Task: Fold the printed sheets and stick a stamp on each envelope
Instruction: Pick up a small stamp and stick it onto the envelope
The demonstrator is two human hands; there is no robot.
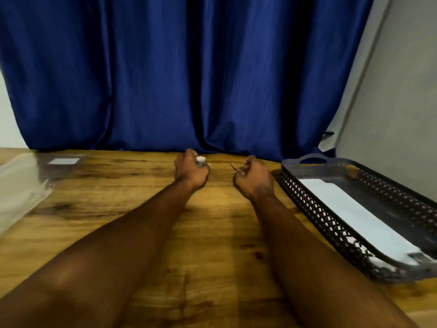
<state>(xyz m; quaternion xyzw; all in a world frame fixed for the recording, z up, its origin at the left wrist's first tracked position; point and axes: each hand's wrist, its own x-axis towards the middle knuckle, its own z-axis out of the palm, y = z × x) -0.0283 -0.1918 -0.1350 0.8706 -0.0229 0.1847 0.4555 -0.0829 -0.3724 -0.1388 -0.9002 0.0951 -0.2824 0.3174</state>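
My left hand is closed around a small white cylinder, which looks like a stamp roll or glue stick; only its top shows. To its right, my right hand pinches a small flat brownish piece, possibly a stamp, between thumb and fingers. Both hands hover over the far middle of the wooden table, a short gap apart. A white envelope lies lengthwise inside the dark perforated tray at the right.
A clear plastic sleeve with a white label lies at the table's far left. A blue curtain hangs right behind the table's back edge. A grey wall stands at the right behind the tray.
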